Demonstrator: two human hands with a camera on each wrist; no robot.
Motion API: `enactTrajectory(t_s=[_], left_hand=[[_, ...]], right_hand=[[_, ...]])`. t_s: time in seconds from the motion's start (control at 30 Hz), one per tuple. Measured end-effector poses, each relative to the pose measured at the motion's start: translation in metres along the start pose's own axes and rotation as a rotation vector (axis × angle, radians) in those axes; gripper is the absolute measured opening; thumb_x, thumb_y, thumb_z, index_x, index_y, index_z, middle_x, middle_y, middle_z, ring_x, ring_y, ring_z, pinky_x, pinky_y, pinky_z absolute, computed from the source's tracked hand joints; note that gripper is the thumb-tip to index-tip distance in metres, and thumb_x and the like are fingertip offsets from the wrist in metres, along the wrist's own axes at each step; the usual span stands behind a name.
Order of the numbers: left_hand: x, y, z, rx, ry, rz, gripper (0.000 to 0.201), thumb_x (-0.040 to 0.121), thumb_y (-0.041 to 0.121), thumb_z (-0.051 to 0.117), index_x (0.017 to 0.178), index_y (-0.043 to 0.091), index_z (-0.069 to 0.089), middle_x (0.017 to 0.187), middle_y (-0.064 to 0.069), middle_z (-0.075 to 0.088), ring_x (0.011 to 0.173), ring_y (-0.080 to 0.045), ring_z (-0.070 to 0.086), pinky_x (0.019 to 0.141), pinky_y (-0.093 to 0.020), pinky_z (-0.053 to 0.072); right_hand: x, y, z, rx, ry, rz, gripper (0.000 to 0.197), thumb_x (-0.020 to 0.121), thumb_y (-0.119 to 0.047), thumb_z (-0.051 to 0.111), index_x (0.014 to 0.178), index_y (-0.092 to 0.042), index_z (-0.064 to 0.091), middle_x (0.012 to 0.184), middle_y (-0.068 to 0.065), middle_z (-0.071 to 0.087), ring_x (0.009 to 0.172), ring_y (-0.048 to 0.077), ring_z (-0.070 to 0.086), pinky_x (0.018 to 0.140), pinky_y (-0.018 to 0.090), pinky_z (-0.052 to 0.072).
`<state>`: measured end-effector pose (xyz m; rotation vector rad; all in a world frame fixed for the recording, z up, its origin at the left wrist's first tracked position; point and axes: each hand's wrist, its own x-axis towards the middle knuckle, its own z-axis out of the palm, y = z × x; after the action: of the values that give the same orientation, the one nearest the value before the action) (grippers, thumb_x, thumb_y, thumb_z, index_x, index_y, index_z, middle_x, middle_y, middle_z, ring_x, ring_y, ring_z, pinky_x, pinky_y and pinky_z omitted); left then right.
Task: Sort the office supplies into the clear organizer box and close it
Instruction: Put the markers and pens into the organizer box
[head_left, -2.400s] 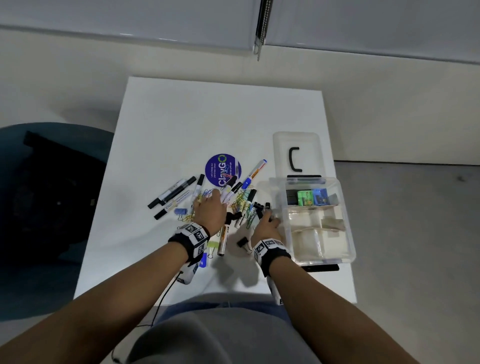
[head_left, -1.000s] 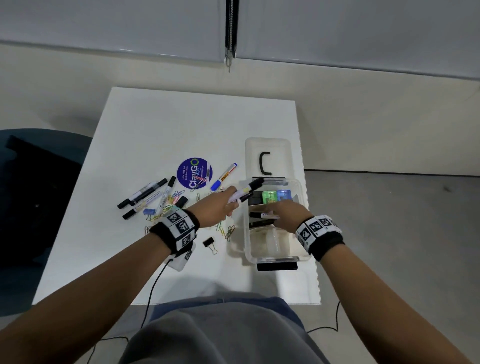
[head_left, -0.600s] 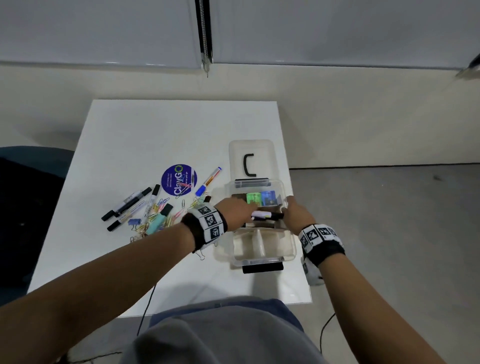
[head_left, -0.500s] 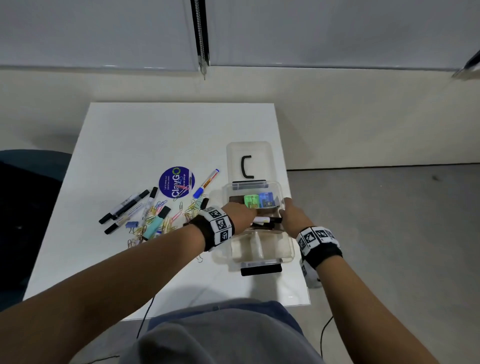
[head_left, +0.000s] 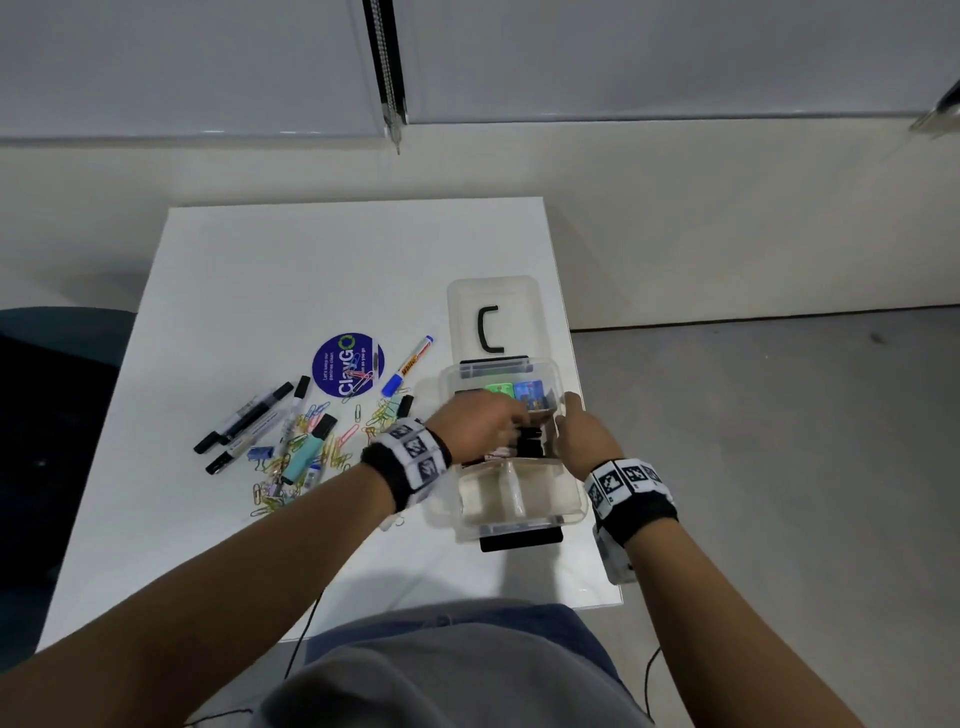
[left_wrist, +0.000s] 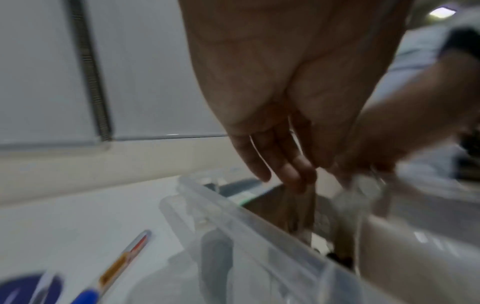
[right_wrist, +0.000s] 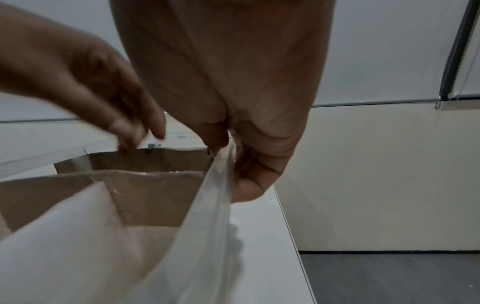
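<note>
Both hands had moved off the pile to the clear organizer box (head_left: 511, 506), w/ markers now in its middle compartment. Left hand (head_left: 480, 423) hung over it, fingers loose & straight, holding nothing; right hand (head_left: 582, 441) pinched the box's right wall. Lid (head_left: 491, 319) lay open; paper clips (head_left: 332, 449) & markers (head_left: 244, 418) were still left on the table (head_left: 311, 260). Early days.
</note>
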<state>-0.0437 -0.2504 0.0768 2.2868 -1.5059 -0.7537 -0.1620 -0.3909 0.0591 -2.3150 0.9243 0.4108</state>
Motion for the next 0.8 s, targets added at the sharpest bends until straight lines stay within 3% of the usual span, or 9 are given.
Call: enactTrajectory(t_s=[0.1, 0.17, 0.27, 0.33, 0.4, 0.5, 0.6, 0.73, 0.8], left_hand=[[0.001, -0.040, -0.017, -0.193, 0.315, -0.254, 0.014, 0.095, 0.020, 0.050, 0.102, 0.018, 0.062, 0.075, -0.006, 0.071, 0.069, -0.023, 0.066, 0.076, -0.041, 0.055], [0.007, -0.079, -0.016, -0.202, 0.397, -0.453, 0.014, 0.095, 0.015, 0.047, 0.103, 0.013, 0.058, 0.083, -0.014, 0.069, 0.078, -0.032, 0.065, 0.076, -0.040, 0.051], [0.021, -0.125, -0.008, -0.111, 0.273, -0.654, 0.025, 0.093, 0.009, 0.047, 0.117, 0.009, 0.052, 0.115, -0.019, 0.056, 0.100, -0.036, 0.059, 0.078, -0.038, 0.047], [0.029, -0.142, -0.002, -0.045, 0.186, -0.724, 0.030, 0.091, 0.011, 0.049, 0.121, 0.007, 0.048, 0.120, -0.021, 0.051, 0.105, -0.040, 0.057, 0.085, -0.046, 0.050], [0.034, -0.156, 0.007, 0.029, 0.123, -0.731, 0.034, 0.090, 0.014, 0.052, 0.123, 0.007, 0.045, 0.120, -0.023, 0.050, 0.106, -0.041, 0.056, 0.088, -0.050, 0.050], [0.037, -0.169, 0.018, 0.080, 0.115, -0.723, 0.038, 0.090, 0.015, 0.056, 0.123, 0.006, 0.041, 0.117, -0.024, 0.053, 0.106, -0.042, 0.056, 0.085, -0.050, 0.050], [0.033, -0.173, 0.018, -0.050, 0.230, -0.729, 0.031, 0.090, 0.009, 0.052, 0.119, 0.002, 0.041, 0.116, -0.026, 0.052, 0.102, -0.043, 0.056, 0.081, -0.050, 0.049], [0.006, -0.173, 0.008, -0.304, 0.467, -0.794, 0.037, 0.092, 0.006, 0.047, 0.125, -0.006, 0.036, 0.123, -0.027, 0.046, 0.104, -0.043, 0.053, 0.078, -0.048, 0.044], [-0.018, -0.182, 0.004, -0.388, 0.513, -0.813, 0.029, 0.091, 0.007, 0.045, 0.117, -0.004, 0.039, 0.114, -0.025, 0.051, 0.099, -0.041, 0.056, 0.074, -0.045, 0.044]], right_hand=[[0.000, 0.000, 0.003, -0.006, 0.011, 0.004, 0.037, 0.095, -0.010, 0.042, 0.131, -0.005, 0.034, 0.108, 0.025, 0.064, 0.095, 0.041, 0.062, 0.078, 0.042, 0.047], [-0.001, -0.002, 0.004, -0.001, 0.017, 0.030, 0.037, 0.094, -0.009, 0.042, 0.131, -0.005, 0.035, 0.114, 0.025, 0.060, 0.100, 0.041, 0.060, 0.080, 0.043, 0.048], [-0.007, -0.011, 0.001, -0.017, 0.131, 0.029, 0.044, 0.090, -0.006, 0.048, 0.133, -0.007, 0.038, 0.121, 0.021, 0.050, 0.108, 0.040, 0.052, 0.085, 0.045, 0.048], [-0.012, -0.023, -0.002, -0.036, 0.266, -0.067, 0.047, 0.086, -0.002, 0.051, 0.132, -0.008, 0.044, 0.120, 0.018, 0.049, 0.109, 0.036, 0.050, 0.088, 0.043, 0.049], [-0.019, -0.043, -0.003, 0.006, 0.329, -0.198, 0.037, 0.089, -0.004, 0.051, 0.126, -0.010, 0.052, 0.119, 0.014, 0.053, 0.107, 0.031, 0.052, 0.088, 0.039, 0.049], [-0.031, -0.080, 0.012, 0.105, 0.232, -0.340, 0.024, 0.093, -0.009, 0.048, 0.114, -0.014, 0.059, 0.113, 0.006, 0.058, 0.096, 0.022, 0.058, 0.081, 0.034, 0.051], [-0.037, -0.117, 0.041, 0.188, 0.078, -0.411, 0.020, 0.094, -0.009, 0.046, 0.107, -0.011, 0.061, 0.104, 0.009, 0.061, 0.087, 0.023, 0.061, 0.078, 0.037, 0.052], [-0.023, -0.157, 0.081, 0.226, -0.101, -0.303, 0.023, 0.093, -0.006, 0.043, 0.111, 0.000, 0.056, 0.107, 0.022, 0.060, 0.097, 0.038, 0.058, 0.080, 0.039, 0.047], [-0.009, -0.173, 0.096, 0.215, -0.180, -0.178, 0.030, 0.092, -0.006, 0.044, 0.120, 0.002, 0.049, 0.118, 0.025, 0.057, 0.109, 0.039, 0.055, 0.085, 0.038, 0.044]])
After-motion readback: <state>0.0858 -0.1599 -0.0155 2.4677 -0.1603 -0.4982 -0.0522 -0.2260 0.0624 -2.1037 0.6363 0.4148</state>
